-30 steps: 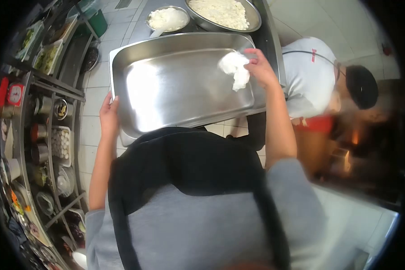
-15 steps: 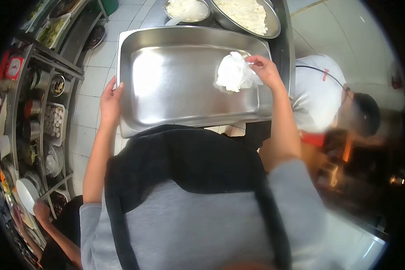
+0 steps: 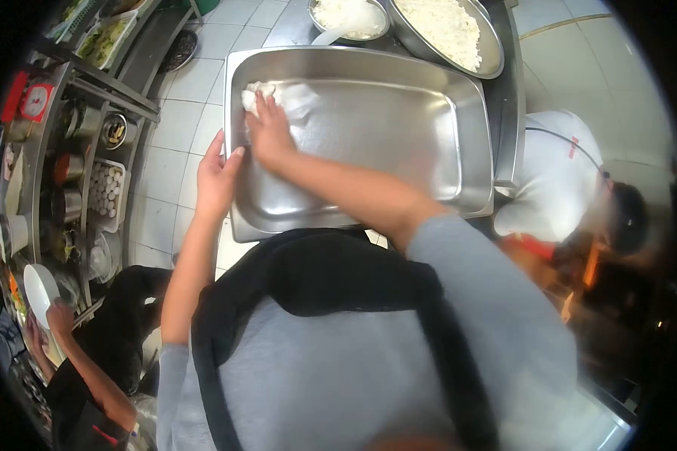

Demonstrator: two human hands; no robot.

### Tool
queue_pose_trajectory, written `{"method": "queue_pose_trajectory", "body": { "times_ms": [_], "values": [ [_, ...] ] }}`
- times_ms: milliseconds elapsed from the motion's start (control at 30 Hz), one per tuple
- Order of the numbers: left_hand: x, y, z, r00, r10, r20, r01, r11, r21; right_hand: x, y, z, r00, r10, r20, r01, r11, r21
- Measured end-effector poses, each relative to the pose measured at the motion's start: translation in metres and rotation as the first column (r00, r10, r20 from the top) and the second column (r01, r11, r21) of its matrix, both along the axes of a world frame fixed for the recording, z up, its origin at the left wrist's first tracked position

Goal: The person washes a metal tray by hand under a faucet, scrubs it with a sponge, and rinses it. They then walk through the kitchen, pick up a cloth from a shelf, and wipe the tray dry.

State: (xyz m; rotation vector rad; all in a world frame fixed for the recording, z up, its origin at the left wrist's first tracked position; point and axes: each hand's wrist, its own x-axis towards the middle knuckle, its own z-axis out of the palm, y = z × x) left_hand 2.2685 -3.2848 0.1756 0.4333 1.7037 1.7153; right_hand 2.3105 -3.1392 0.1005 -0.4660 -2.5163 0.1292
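A large rectangular steel tray [image 3: 384, 135] lies in front of me on the metal counter. Its left rim is gripped by my left hand [image 3: 218, 180], thumb on top. Inside the tray, at the far left corner, my right hand [image 3: 269, 131] presses a crumpled white cloth [image 3: 259, 96] against the metal. The fingers of this hand are partly spread over the cloth, and the right forearm crosses the tray's interior.
Beyond the tray are a small bowl [image 3: 384, 21] of white food with a ladle and a larger bowl [image 3: 491, 56] of it. Shelves [image 3: 101, 135] stand left. One person [image 3: 557, 177] is at right, another [image 3: 101, 376] at lower left.
My right hand has moved across the tray from the right side to the far left corner with the white cloth. The tray and bowls appear shifted rightward in view.
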Motion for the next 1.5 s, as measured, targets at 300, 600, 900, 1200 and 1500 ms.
{"method": "queue_pose_trajectory", "body": {
  "times_ms": [300, 600, 900, 1200, 1500],
  "values": [
    [0.016, 0.003, 0.024, 1.0, -0.001, -0.019, -0.001, 0.997, -0.073, 0.207, 0.174, 0.072, 0.864, -0.323, 0.385, 0.393, 0.912, -0.117],
    [0.012, 0.013, 0.02, 0.998, 0.046, -0.034, -0.046, 0.999, -0.004, 0.127, 0.068, 0.0, 0.963, -0.256, 0.079, 0.268, 0.908, -0.321],
    [0.007, 0.009, 0.027, 0.999, 0.039, -0.016, -0.04, 0.998, -0.048, 0.205, 0.1, 0.091, 0.781, -0.09, 0.619, 0.263, 0.945, -0.194],
    [0.009, 0.01, 0.015, 1.0, 0.005, -0.018, -0.005, 1.0, 0.014, 0.199, 0.061, 0.088, 0.825, -0.08, 0.56, 0.399, 0.784, -0.476],
    [0.016, 0.007, 0.028, 0.999, -0.028, -0.028, 0.028, 0.999, 0.019, 0.023, 0.065, 0.075, 0.993, 0.066, 0.094, -0.027, 0.931, -0.363]
  ]
}}
